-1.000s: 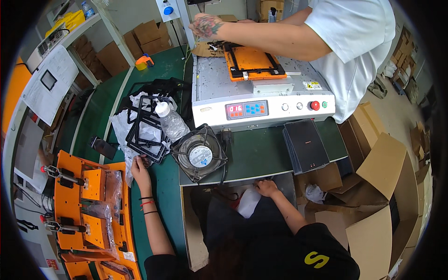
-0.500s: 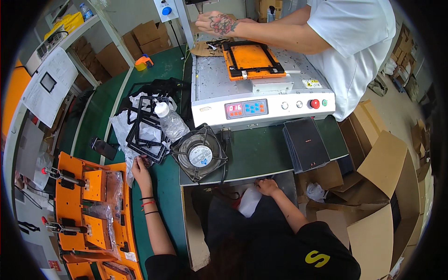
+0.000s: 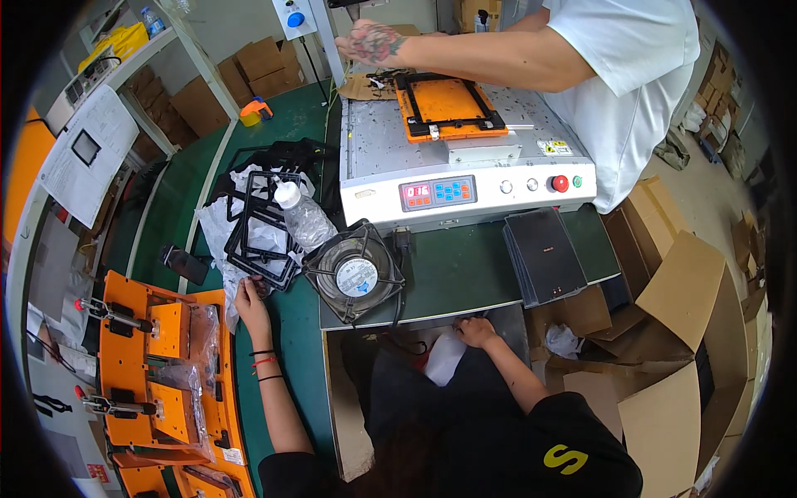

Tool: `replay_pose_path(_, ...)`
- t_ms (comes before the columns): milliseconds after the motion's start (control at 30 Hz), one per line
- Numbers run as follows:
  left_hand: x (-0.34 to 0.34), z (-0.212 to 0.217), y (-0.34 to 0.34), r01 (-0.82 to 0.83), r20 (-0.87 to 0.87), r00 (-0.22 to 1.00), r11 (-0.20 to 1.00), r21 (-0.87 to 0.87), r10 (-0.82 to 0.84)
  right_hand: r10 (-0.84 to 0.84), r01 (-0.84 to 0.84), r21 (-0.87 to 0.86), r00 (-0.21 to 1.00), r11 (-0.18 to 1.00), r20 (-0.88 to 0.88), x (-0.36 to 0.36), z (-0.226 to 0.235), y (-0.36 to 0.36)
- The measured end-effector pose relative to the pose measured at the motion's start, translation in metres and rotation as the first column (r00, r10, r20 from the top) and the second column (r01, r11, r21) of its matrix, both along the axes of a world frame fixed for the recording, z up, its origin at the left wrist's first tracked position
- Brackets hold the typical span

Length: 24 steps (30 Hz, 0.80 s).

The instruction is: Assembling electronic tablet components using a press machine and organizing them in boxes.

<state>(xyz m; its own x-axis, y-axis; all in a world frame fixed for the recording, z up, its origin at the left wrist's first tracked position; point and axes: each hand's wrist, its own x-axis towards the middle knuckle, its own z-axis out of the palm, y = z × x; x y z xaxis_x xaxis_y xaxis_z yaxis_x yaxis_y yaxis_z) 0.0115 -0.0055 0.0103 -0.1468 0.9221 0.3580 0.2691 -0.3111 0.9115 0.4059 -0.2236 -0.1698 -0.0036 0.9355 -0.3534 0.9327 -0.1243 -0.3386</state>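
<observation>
Here, black frames [image 3: 254, 270] lie just beyond the left hand [image 3: 251, 305], far from the right hand [image 3: 476, 332]; I cannot tell either grip.

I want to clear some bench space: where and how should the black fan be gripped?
Probably by the square outer rim of the black fan, from the person's side: its near corner points that way unobstructed, while the black cord trails on the right and the spoked middle looks a weaker hold.

An open cardboard box [image 3: 668, 407] stands at the right.
</observation>
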Motion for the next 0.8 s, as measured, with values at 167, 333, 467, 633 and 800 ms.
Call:
replay_pose_path(167, -0.002, -0.001, 0.001, -0.004, 0.003, 1.000, 1.000, 0.008, 0.004, -0.016, 0.016, 0.003, 1.000, 1.000, 0.020, -0.001, -0.002, 0.000)
replay_pose_path(333, -0.001, -0.001, 0.000, -0.017, -0.022, 1.000, 1.000, 0.002, 0.017, -0.014, 0.014, 0.009, 1.000, 1.000, 0.014, 0.000, -0.008, 0.000)
replay_pose_path(467, 0.001, 0.001, -0.001, -0.012, -0.003, 1.000, 1.000, -0.005, 0.012, 0.015, -0.015, -0.017, 0.999, 1.000, 0.045, 0.004, -0.015, 0.000)
replay_pose_path(633, -0.001, 0.001, -0.001, -0.012, -0.022, 1.000, 1.000, 0.006, 0.013, 0.003, -0.003, -0.002, 1.000, 1.000, 0.021, 0.002, -0.011, -0.001)
replay_pose_path(800, 0.000, 0.002, -0.002, -0.013, -0.048, 0.999, 1.000, 0.018, 0.013, 0.006, -0.006, 0.016, 1.000, 1.000, -0.003, 0.002, -0.009, -0.001)
